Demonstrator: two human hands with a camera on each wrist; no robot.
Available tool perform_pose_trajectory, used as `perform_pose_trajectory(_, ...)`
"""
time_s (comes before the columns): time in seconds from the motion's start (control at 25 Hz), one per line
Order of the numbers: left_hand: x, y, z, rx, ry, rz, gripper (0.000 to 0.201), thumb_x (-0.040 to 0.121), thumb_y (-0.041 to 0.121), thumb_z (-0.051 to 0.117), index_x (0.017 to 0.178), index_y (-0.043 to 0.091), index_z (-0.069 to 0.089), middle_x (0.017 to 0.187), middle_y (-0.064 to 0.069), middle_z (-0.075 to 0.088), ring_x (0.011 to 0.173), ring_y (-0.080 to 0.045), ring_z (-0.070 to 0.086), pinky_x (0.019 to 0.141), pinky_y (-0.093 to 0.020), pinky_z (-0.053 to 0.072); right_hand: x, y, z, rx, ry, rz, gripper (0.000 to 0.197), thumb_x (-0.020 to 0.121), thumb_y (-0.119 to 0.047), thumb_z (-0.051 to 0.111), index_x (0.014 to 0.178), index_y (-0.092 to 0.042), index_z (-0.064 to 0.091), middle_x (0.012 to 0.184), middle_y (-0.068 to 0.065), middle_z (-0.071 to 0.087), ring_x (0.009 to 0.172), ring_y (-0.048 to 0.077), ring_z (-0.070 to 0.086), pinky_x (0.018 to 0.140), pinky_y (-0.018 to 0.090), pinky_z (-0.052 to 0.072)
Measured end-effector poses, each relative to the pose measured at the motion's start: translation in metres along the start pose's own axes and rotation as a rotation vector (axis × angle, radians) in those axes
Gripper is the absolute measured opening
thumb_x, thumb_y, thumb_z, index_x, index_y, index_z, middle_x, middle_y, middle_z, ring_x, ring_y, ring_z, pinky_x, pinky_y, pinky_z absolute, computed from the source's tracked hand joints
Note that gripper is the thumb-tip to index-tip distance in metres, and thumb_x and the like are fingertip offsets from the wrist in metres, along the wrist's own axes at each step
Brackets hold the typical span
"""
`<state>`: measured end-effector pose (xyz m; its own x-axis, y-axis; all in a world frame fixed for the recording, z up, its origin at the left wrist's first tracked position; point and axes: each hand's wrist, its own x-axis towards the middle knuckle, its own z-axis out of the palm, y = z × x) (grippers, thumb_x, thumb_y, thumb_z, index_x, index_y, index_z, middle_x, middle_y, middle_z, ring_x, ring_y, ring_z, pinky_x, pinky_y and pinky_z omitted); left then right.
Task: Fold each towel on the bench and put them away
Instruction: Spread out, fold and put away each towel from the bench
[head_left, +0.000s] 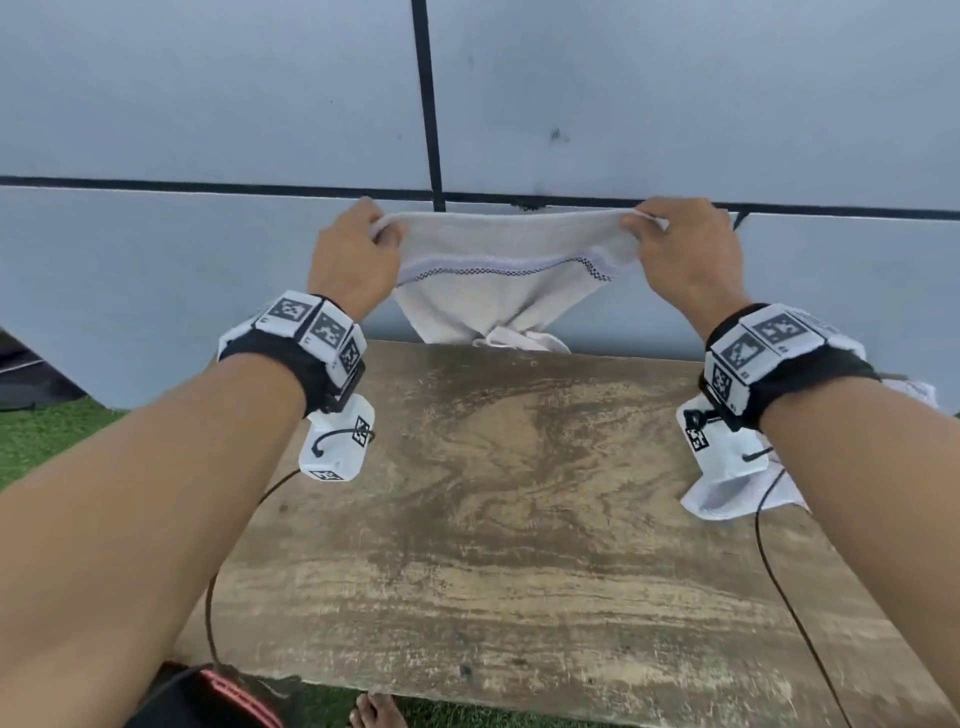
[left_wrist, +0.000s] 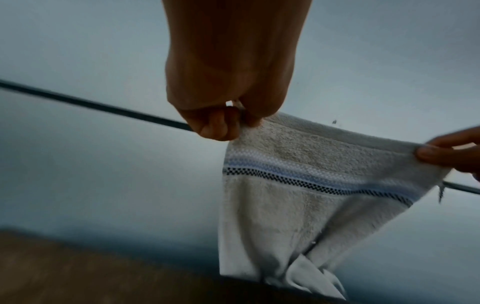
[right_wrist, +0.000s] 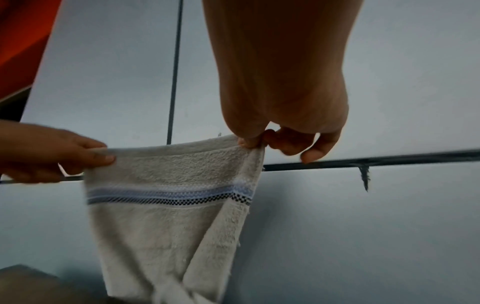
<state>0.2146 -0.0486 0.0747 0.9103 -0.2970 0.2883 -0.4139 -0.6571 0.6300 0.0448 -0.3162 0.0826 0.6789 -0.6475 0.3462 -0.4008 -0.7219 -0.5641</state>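
Observation:
A small off-white towel (head_left: 498, 275) with a blue and black checked stripe hangs in the air above the far edge of the wooden bench (head_left: 519, 519). My left hand (head_left: 358, 249) pinches its upper left corner and my right hand (head_left: 675, 244) pinches its upper right corner, so the top hem is stretched between them. The towel's lower end bunches and touches the bench's far edge. In the left wrist view the towel (left_wrist: 285, 205) hangs from my left hand (left_wrist: 233, 123). In the right wrist view the towel (right_wrist: 168, 216) hangs from my right hand (right_wrist: 254, 142).
Another white towel (head_left: 727, 499) lies on the bench's right edge, partly hidden by my right arm. A grey panelled wall (head_left: 208, 104) stands right behind the bench. Green artificial grass (head_left: 41, 436) lies to the left. A bare foot (head_left: 374, 714) shows below the bench's near edge.

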Motion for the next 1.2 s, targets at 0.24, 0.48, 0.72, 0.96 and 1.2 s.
perform_pose_trajectory(0.24,0.014,0.034,-0.012,-0.656,-0.07,-0.127,0.017,0.105,0.024,0.043,0.09,0.017,0.037,0.093,-0.021,0.061,0.066,-0.034,0.069,0.06,-0.039,0.06,0.01,-0.019,-0.014,0.289,0.003,0.035,0.024,0.1,-0.032,0.05,0.097,-0.019,0.07,0.09,0.008,0.074,0.072,0.023,0.074,0.074,0.042,0.06)
perform_pose_trajectory(0.48,0.008,0.024,-0.013,-0.539,-0.049,0.007,0.027,0.096,0.036,0.056,0.079,0.025,0.039,0.086,-0.006,0.054,0.08,-0.018,0.055,0.087,-0.057,0.053,0.004,-0.001,-0.031,0.292,0.009,-0.03,0.024,0.101,-0.031,0.049,0.105,-0.02,0.07,0.095,0.013,0.067,0.088,0.031,0.062,0.073,0.036,0.047)
perform_pose_trajectory(0.72,-0.009,0.025,-0.026,-0.3,-0.107,0.095,0.03,0.098,0.034,0.06,0.078,0.021,0.041,0.078,-0.005,0.056,0.072,-0.018,0.049,0.072,-0.047,0.052,-0.038,0.013,-0.038,0.208,0.018,0.041,0.026,0.102,-0.034,0.05,0.103,-0.018,0.07,0.089,0.001,0.064,0.08,0.02,0.054,0.069,0.027,0.037)
perform_pose_trajectory(0.96,-0.058,0.0,-0.045,-0.142,-0.16,0.123,0.03,0.095,0.03,0.066,0.086,0.003,0.055,0.072,-0.001,0.052,0.061,-0.015,0.042,0.055,-0.026,0.034,-0.102,0.016,-0.055,0.221,-0.008,0.125,0.029,0.093,-0.044,0.066,0.088,-0.017,0.073,0.072,-0.004,0.061,0.068,0.018,0.055,0.06,0.028,0.04)
perform_pose_trajectory(1.2,-0.139,-0.034,-0.061,0.012,-0.405,0.179,0.025,0.096,0.026,0.064,0.081,0.011,0.052,0.064,0.002,0.049,0.055,-0.014,0.041,0.053,-0.03,0.03,-0.185,0.036,-0.067,0.204,-0.158,0.1,0.02,0.09,-0.035,0.073,0.079,-0.018,0.073,0.069,0.004,0.065,0.071,0.024,0.057,0.059,0.026,0.039)
